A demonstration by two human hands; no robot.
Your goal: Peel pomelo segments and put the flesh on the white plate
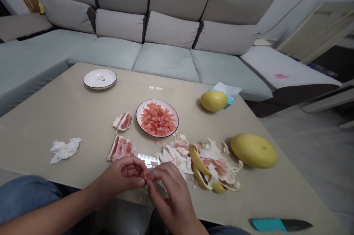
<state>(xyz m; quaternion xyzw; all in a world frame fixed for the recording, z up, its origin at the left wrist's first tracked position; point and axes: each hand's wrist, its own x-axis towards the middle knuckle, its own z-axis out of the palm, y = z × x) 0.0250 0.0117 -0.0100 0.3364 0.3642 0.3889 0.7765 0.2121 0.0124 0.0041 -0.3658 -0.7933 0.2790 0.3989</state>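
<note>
Both my hands meet at the near table edge, pinching a small pink piece of pomelo flesh (145, 174) between them. My left hand (125, 176) curls its fingers round it from the left. My right hand (170, 194) pinches it from the right. Just beyond lie peeled pomelo segments (121, 148) and another segment (122, 121). A white plate (143, 106) holds pink pomelo pieces (157, 119). A heap of peel and white pith (204, 165) lies to the right of my hands.
Two whole yellow pomelos (253, 150) (214, 100) sit on the right of the beige table (55, 117). An empty white dish (100, 78) stands far left, a crumpled tissue (65, 149) near left, a teal-handled knife (279, 224) at the near right edge. A grey sofa (166, 35) lies behind.
</note>
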